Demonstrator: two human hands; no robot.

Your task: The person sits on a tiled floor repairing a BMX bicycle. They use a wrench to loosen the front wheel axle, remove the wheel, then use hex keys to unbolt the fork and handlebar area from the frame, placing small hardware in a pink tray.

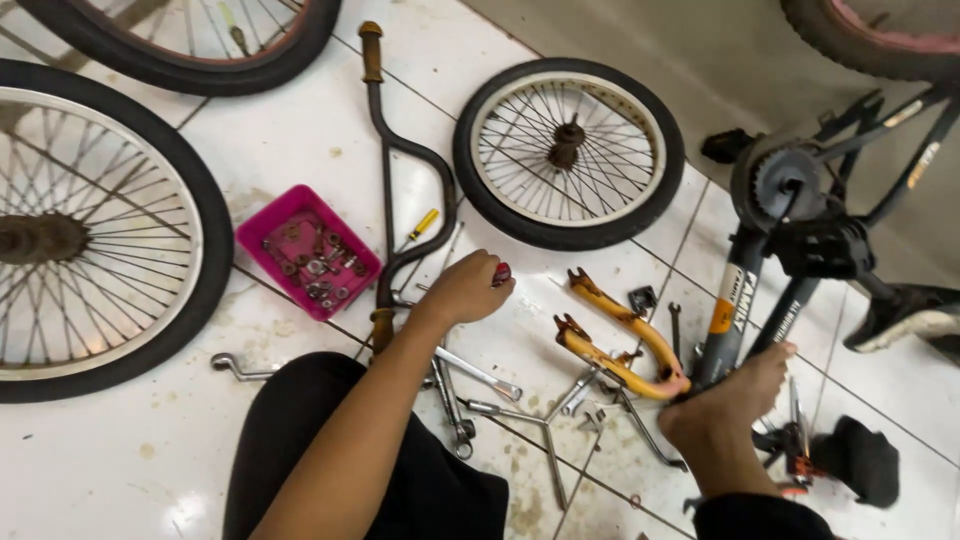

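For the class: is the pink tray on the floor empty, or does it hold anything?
Not empty. The pink tray holds small metal parts, nuts and washers scattered over its bottom.

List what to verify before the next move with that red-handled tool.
1. Grip: left hand is closed around the red-handled tool: ok.
2. Right hand: not in view: cannot tell.
3. Bike frame steadied: a bare foot rests against it beside the yellow fork: ok.
4. Spanners to hand: they lie on the tiles just below the left hand: ok.
5. Small parts contained: gathered in the pink tray next to the handlebar: ok.
6. Tool tip: hidden by the fist: cannot tell.
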